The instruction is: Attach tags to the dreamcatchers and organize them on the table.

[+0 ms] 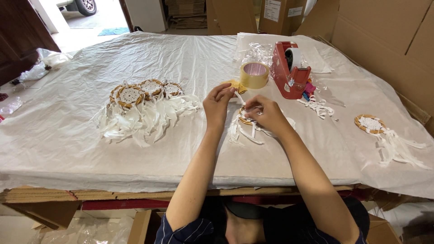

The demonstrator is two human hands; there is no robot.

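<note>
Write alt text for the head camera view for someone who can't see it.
Two bare hands, left hand and right hand, hold a small dreamcatcher with white ribbons over a plastic-covered table. A pile of finished dreamcatchers lies left; a tape roll and red tape dispenser sit behind.

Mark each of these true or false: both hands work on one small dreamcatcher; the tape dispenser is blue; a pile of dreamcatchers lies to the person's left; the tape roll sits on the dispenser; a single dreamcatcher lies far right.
1. Both hands, left hand and right hand, are on one small dreamcatcher: true.
2. The tape dispenser is blue: false, it is red.
3. A pile of dreamcatchers lies to the left: true.
4. The tan tape roll sits on the dispenser: false, it lies beside it on the table cover.
5. A lone dreamcatcher lies far right: true.
</note>
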